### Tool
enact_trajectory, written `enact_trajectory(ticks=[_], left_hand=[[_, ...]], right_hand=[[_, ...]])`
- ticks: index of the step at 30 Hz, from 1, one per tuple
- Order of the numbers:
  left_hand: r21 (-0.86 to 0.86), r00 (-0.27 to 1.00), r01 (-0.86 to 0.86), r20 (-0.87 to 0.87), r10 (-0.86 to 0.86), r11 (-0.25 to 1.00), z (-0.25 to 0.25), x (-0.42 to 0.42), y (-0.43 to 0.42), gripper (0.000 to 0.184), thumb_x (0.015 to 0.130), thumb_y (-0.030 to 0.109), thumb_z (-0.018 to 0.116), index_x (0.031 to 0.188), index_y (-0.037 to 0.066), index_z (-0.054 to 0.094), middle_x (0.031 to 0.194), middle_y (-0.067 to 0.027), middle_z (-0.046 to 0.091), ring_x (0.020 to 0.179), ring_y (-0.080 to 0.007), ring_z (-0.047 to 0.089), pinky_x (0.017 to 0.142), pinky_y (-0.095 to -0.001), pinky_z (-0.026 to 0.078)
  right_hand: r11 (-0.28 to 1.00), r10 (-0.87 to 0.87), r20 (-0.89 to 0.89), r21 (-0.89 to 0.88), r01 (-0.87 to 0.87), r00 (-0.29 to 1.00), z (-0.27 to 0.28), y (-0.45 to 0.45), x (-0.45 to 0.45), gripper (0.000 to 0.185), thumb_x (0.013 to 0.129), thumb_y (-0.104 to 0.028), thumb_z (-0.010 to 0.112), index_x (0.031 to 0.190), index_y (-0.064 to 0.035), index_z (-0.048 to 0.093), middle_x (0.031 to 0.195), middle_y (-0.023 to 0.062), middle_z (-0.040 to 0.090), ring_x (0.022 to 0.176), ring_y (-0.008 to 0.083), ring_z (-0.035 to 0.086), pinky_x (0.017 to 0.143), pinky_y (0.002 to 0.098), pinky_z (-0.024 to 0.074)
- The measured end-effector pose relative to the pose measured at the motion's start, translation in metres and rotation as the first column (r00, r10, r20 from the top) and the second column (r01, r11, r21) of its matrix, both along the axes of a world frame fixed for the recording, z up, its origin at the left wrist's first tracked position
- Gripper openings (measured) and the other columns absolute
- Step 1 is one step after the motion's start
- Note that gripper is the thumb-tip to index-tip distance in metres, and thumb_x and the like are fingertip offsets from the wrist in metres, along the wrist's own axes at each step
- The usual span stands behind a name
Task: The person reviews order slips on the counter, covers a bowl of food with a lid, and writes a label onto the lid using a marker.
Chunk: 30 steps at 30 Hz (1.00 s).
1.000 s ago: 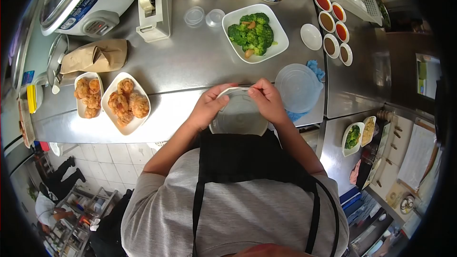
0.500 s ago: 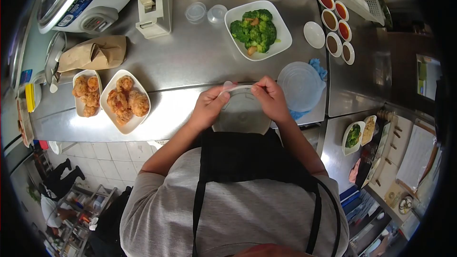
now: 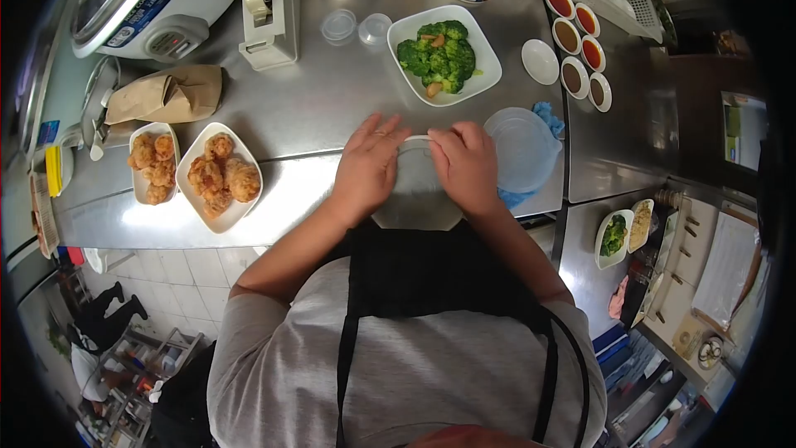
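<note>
Head-worn view, facing forward, down at counter (image 3: 319, 108).

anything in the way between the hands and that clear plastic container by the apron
Nothing visible: the left hand is at the left side of the clear plastic container, the right hand at its rim. The broccoli bowl stands farther back.

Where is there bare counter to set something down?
Between the tape dispenser, broccoli bowl and left hand; also the steel counter below the sauce cups. Crowded: fried-food dishes beside the paper bag; round plastic piece beside the right hand.
</note>
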<state>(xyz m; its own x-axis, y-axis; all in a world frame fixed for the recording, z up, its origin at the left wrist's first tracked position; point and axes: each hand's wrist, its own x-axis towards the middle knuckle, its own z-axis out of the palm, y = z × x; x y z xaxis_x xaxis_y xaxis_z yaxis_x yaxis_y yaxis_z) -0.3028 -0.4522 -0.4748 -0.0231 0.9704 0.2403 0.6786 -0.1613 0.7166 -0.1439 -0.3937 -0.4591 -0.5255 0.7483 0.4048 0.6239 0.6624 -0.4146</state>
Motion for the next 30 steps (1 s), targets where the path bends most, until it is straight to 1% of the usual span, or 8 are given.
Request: enact_trajectory(ticks=[5,8,11,14,19,22,25,30], left_hand=[[0.027,0.996,-0.008,-0.084,0.010,1.000,0.003,0.003,-0.001,0.028,0.070,0.002,0.048,0.096,0.005,0.056,0.089,-0.0131,0.058,0.098,-0.0329,0.049,0.086,-0.0402,0.036],[0.007,0.986,-0.040,-0.161,0.040,0.999,0.002,0.003,-0.003,0.027,0.071,0.002,0.047,0.097,0.005,0.055,0.089,-0.0135,0.058,0.097,-0.0324,0.050,0.085,-0.0406,0.037],[-0.040,0.986,-0.043,-0.162,0.036,0.998,0.006,0.004,-0.003,0.026,0.073,0.002,0.046,0.097,0.004,0.055,0.090,-0.0152,0.057,0.097,-0.0325,0.050,0.084,-0.0404,0.038],[-0.038,0.992,-0.037,-0.125,0.032,0.999,0.007,0.003,-0.001,0.024,0.072,0.002,0.046,0.094,0.004,0.056,0.087,-0.0156,0.057,0.095,-0.0329,0.051,0.081,-0.0391,0.039],[-0.050,0.998,0.048,0.045,-0.046,0.998,0.017,0.013,0.024,0.014,0.069,0.005,0.051,0.081,0.003,0.057,0.075,-0.0129,0.056,0.077,-0.0309,0.053,0.069,-0.0364,0.041],[-0.052,0.996,0.088,0.000,-0.089,0.995,0.018,0.016,0.027,0.009,0.067,0.005,0.055,0.075,0.002,0.056,0.068,-0.0107,0.053,0.070,-0.0282,0.049,0.064,-0.0356,0.040],[-0.123,0.993,0.121,-0.002,-0.122,0.985,0.022,0.017,0.022,0.008,0.065,0.005,0.056,0.073,0.002,0.056,0.068,-0.0099,0.051,0.071,-0.0281,0.048,0.063,-0.0349,0.040],[-0.052,0.992,0.082,0.097,-0.077,0.995,0.017,0.019,0.023,0.006,0.064,0.006,0.056,0.068,0.002,0.054,0.068,-0.0121,0.050,0.069,-0.0309,0.048,0.062,-0.0374,0.040]], right_hand=[[0.999,-0.032,0.159,-0.007,0.034,0.987,-0.001,0.003,-0.005,0.013,0.067,-0.014,0.060,0.078,-0.0096,0.056,0.073,0.0055,0.048,0.066,0.0261,0.050,0.056,0.0358,0.0403],[0.927,-0.078,-0.120,-0.375,0.028,0.990,-0.008,0.005,-0.002,0.012,0.069,-0.014,0.060,0.078,-0.0076,0.055,0.074,0.0069,0.050,0.065,0.0240,0.051,0.057,0.0341,0.0417],[0.747,-0.221,-0.281,-0.665,-0.023,0.934,-0.012,0.002,0.005,0.012,0.072,-0.013,0.059,0.079,-0.0047,0.054,0.075,0.0073,0.053,0.066,0.0177,0.052,0.059,0.0288,0.0426],[0.664,-0.288,-0.294,-0.747,-0.031,0.911,-0.010,-0.005,0.010,0.014,0.073,-0.012,0.060,0.079,-0.0019,0.053,0.076,0.0067,0.055,0.067,0.0110,0.051,0.060,0.0234,0.0419],[0.675,-0.292,-0.331,-0.736,-0.051,0.897,-0.013,-0.009,0.012,0.016,0.071,-0.011,0.061,0.079,-0.0005,0.053,0.071,0.0060,0.056,0.063,0.0100,0.051,0.058,0.0238,0.0421],[0.654,-0.282,-0.313,-0.754,-0.057,0.907,-0.013,-0.010,0.015,0.016,0.071,-0.011,0.062,0.078,-0.0006,0.053,0.070,0.0064,0.056,0.061,0.0105,0.051,0.056,0.0247,0.0422],[0.664,-0.258,-0.290,-0.746,-0.049,0.921,-0.016,-0.012,0.018,0.016,0.069,-0.012,0.062,0.076,-0.0012,0.053,0.069,0.0078,0.056,0.060,0.0129,0.052,0.055,0.0257,0.0421],[0.728,-0.130,-0.190,-0.685,-0.036,0.973,-0.014,-0.009,0.020,0.019,0.067,-0.015,0.064,0.074,-0.0019,0.052,0.069,0.0097,0.055,0.059,0.0187,0.053,0.055,0.0279,0.0421]])
